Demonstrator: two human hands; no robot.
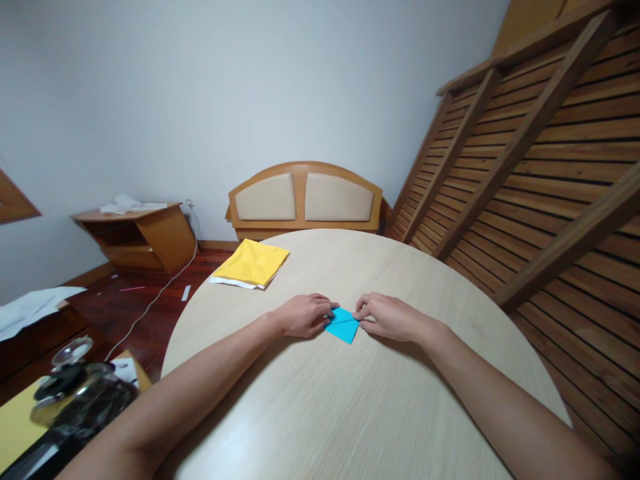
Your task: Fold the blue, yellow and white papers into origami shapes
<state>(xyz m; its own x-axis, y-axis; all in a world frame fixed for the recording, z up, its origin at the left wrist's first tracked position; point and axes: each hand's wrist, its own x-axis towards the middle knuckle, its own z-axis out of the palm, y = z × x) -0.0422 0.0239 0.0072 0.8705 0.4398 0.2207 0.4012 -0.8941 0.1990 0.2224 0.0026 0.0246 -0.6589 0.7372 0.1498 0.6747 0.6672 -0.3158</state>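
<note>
A small folded sheet of bright blue paper [344, 327] lies on the round table [380, 400], with a crease or folded edge running across it. At its left side, my left hand [306, 315] is closed on the paper's edge, fingers on top and thumb lower down. The right corner is pinched between the thumb and fingers of my right hand [387, 316]. Part of each side of the paper is hidden under my fingertips.
Yellow paper [250, 261] over white sheets lies on the table's far left. Beyond stand a headboard [300, 167] and a small cabinet [167, 237]. Wooden slats [530, 133] lean at the right. A glass pot [95, 397] sits lower left; a white cable [150, 312] crosses the floor.
</note>
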